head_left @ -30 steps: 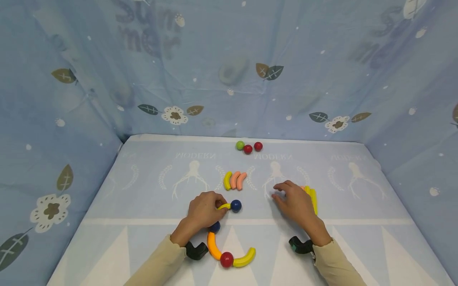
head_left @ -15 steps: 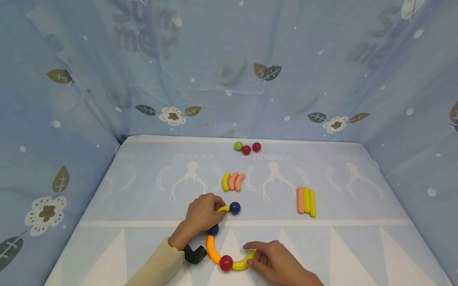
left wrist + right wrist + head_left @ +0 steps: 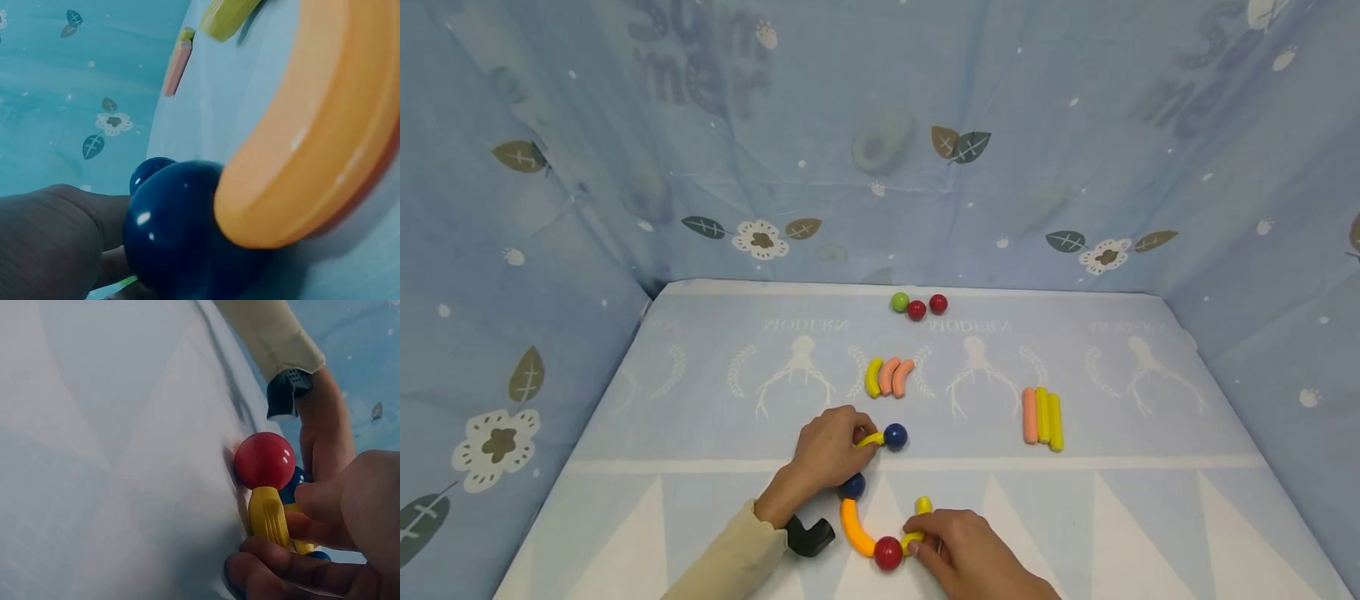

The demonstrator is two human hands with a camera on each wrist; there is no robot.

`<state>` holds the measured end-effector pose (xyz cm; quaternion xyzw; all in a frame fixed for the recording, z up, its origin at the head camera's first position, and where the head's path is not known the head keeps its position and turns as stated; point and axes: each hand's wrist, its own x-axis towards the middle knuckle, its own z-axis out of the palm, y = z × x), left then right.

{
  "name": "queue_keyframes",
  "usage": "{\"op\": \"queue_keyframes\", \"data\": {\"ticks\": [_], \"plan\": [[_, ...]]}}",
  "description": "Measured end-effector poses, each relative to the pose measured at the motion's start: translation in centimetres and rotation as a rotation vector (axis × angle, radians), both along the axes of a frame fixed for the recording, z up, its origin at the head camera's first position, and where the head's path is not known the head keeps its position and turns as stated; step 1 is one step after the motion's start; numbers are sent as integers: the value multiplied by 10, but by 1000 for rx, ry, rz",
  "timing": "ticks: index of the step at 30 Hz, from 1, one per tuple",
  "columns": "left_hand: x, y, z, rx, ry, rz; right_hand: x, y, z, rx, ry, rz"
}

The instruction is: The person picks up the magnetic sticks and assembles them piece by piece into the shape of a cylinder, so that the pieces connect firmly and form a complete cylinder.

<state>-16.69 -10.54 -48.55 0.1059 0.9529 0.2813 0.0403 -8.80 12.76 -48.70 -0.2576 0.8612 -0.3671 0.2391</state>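
Since half a second ago, the curved yellow piece [image 3: 267, 515] has swung, its free end pointing farther away; the right hand [image 3: 966, 546] pinches it beside the red ball [image 3: 888, 553] on the tabletop [image 3: 1150, 517]. The orange piece [image 3: 856, 528] runs from that ball to a blue ball [image 3: 852, 486]. The left hand [image 3: 829, 446] pinches another yellow piece [image 3: 870, 439].

Beyond your left hand [image 3: 833, 444], count three short curved sticks [image 3: 889, 377]; farther out, three balls [image 3: 917, 311]. Beyond your right hand [image 3: 966, 546], three straight sticks [image 3: 1042, 415]. At or between your hands: two blue balls [image 3: 895, 437], one red ball [image 3: 888, 553], one orange stick [image 3: 855, 528], two yellow sticks [image 3: 923, 505].
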Motion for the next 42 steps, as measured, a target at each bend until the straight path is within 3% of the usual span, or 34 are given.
{"op": "queue_keyframes", "data": {"ticks": [5,10,23,42], "plan": [[3,1,1,-6,8,-23,-4,2,-3,-4,182,7],[5,1,2,-14,11,-56,-7,0,-6,7,256,-8],[11,3,4,-44,3,-122,-14,0,-5,32,348,-16],[13,4,2,-42,-2,-169,-17,0,-5,88,359,-55]]}}
